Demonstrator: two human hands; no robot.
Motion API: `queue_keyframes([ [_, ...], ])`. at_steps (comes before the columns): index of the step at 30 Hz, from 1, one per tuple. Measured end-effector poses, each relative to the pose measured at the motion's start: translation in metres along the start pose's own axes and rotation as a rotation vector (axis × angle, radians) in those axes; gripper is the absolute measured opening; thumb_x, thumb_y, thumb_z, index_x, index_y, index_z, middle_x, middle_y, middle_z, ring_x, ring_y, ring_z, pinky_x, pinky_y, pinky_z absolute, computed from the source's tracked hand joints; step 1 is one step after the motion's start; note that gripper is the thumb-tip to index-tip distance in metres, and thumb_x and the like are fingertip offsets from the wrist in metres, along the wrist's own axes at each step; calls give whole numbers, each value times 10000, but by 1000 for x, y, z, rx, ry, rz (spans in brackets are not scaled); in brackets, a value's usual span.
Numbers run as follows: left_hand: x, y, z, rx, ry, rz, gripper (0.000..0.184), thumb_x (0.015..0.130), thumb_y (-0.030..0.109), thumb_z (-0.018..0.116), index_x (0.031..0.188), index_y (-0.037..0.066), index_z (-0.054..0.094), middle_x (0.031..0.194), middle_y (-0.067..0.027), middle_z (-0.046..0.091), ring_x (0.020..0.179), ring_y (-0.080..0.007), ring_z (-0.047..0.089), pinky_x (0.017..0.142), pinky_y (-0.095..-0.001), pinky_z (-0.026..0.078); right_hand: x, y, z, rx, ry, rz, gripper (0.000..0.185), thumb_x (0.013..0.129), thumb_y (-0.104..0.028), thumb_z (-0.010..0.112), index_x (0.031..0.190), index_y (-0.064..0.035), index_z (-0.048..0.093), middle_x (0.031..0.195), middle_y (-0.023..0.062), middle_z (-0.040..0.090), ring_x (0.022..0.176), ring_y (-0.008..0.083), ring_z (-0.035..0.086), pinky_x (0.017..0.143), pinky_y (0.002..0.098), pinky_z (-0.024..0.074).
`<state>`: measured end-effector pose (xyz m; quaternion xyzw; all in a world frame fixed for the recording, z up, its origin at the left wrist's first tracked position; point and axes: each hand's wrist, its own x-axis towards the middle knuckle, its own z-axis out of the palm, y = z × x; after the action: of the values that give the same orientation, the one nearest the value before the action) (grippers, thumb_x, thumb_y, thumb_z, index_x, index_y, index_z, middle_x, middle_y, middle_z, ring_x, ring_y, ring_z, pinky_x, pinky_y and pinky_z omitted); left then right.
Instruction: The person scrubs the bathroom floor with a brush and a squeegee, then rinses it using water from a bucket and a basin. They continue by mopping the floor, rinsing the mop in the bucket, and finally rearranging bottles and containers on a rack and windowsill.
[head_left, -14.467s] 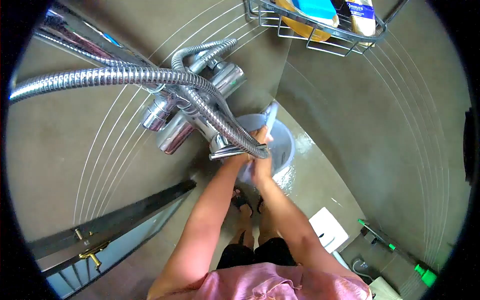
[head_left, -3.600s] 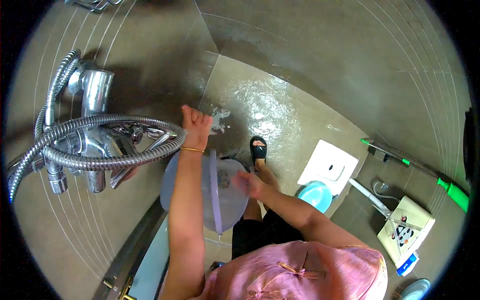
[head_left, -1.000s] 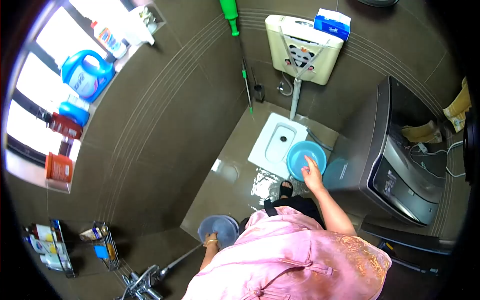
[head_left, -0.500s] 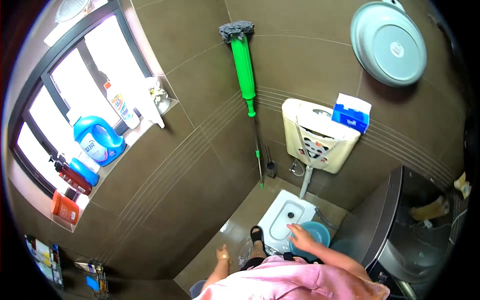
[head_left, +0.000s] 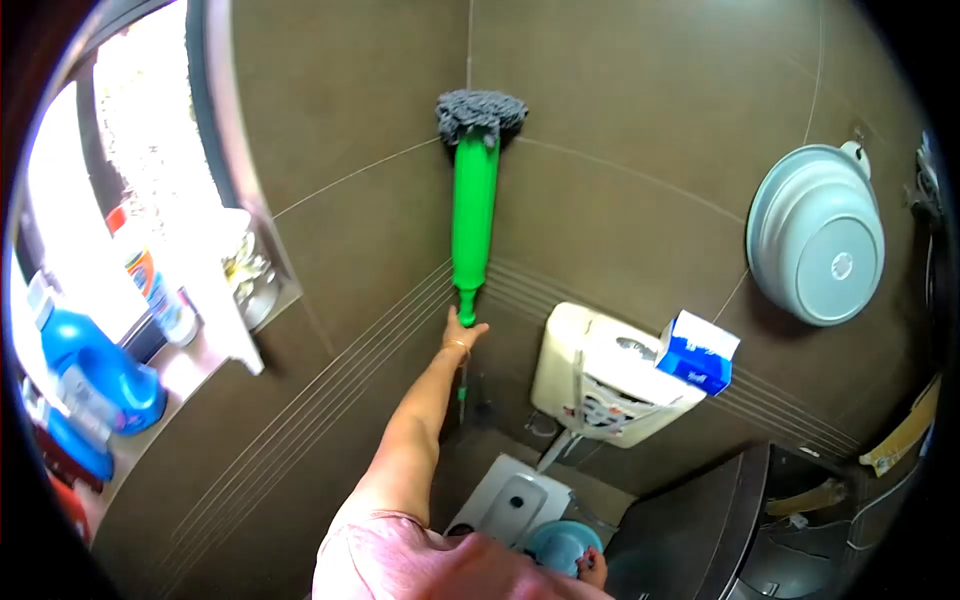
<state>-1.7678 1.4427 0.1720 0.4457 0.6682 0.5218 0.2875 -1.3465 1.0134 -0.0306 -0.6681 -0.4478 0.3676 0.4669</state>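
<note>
Fingers of right hand [head_left: 593,568] look bent near blue basin [head_left: 563,543] (cannot tell if they touch). Left hand [head_left: 461,333] held out, thumb spread wide from fingers, at thin neck of green mop [head_left: 474,215]. Mop stands head up in corner [head_left: 469,45]. For good hold: wrap fingers round neck, keep big top straight. Edge of cream tank [head_left: 618,365] sits close on right; more room left, up to window sill [head_left: 194,370].

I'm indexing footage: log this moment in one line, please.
left hand: at neck of green mop, grip unclear | right hand: by blue basin, grip unclear | mop head: uppermost
</note>
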Motion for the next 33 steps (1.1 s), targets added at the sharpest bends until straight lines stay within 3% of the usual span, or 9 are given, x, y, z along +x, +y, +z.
queue_keyframes([
  [5, 70, 2, 22, -15, 23, -110, 915, 536, 217, 774, 1274, 42, 263, 1201, -190, 437, 1085, -296, 445, 894, -338, 368, -7, -21, 28, -4, 41, 119, 248, 753, -18, 581, 996, -5, 531, 809, 26, 536, 749, 105, 501, 693, 237, 444],
  [11, 60, -21, 24, -106, 113, 30, 411, 591, 148, 727, 946, 41, 549, 894, -110, 606, 824, -259, 571, 740, -351, 429, 25, -70, 70, 75, -112, -63, 241, 776, -34, 566, 1011, -10, 523, 801, 21, 534, 738, 98, 498, 698, 228, 436],
  [13, 41, -26, 23, -194, 110, 125, 347, 609, 109, 705, 916, 33, 562, 821, -85, 612, 758, -215, 571, 712, -321, 434, 58, -176, 78, 135, -142, -151, 262, 820, -73, 522, 1075, -20, 491, 832, 26, 529, 744, 89, 487, 718, 229, 418],
  [14, 32, -30, 22, -243, 60, 178, 344, 620, 73, 696, 928, 22, 552, 815, -65, 601, 745, -167, 552, 705, -296, 430, 75, -237, 80, 205, -137, -206, 452, 744, -65, 592, 1161, 3, 431, 1050, 120, 511, 936, 202, 508, 773, 281, 416],
  [18, -35, -18, 14, -449, -41, 184, 313, 647, 13, 667, 932, 0, 540, 819, -50, 592, 732, -151, 547, 698, -280, 432, 125, -471, 71, -205, 46, -1001, 626, 687, -164, 657, 1233, -41, 376, 1292, 174, 328, 1200, 310, 303, 978, 417, 245],
  [23, -141, 2, -15, -253, -31, 128, 301, 628, 71, 701, 885, -13, 570, 858, -95, 614, 768, -177, 578, 704, -289, 442, 103, -617, 78, -413, 148, -1440, 661, 681, -472, 603, 1246, -196, 399, 1364, 98, 222, 1258, 335, 154, 987, 545, 59],
  [28, -215, -28, -39, -201, 6, 231, 278, 628, 99, 704, 851, -21, 589, 798, -113, 618, 731, -211, 590, 659, -309, 459, 54, -609, 81, 23, -22, -1813, 290, 711, -168, 589, 992, -99, 564, 1117, 73, 513, 1090, 309, 407, 973, 466, 243],
  [32, -268, -66, -54, -19, 102, 285, 366, 681, 168, 659, 1005, 32, 555, 976, -145, 585, 874, -259, 565, 760, -344, 444, -6, -586, 71, 216, -133, -1966, 275, 621, -66, 576, 895, -69, 557, 936, 61, 543, 913, 258, 484, 927, 465, 323],
  [33, -273, -80, -58, 363, 266, 445, 395, 692, 190, 637, 1044, 44, 533, 1034, -147, 550, 931, -272, 533, 795, -368, 426, -23, -582, 69, 242, -195, -2010, 302, 601, -40, 560, 901, -69, 553, 943, 64, 532, 913, 257, 479, 931, 469, 315],
])
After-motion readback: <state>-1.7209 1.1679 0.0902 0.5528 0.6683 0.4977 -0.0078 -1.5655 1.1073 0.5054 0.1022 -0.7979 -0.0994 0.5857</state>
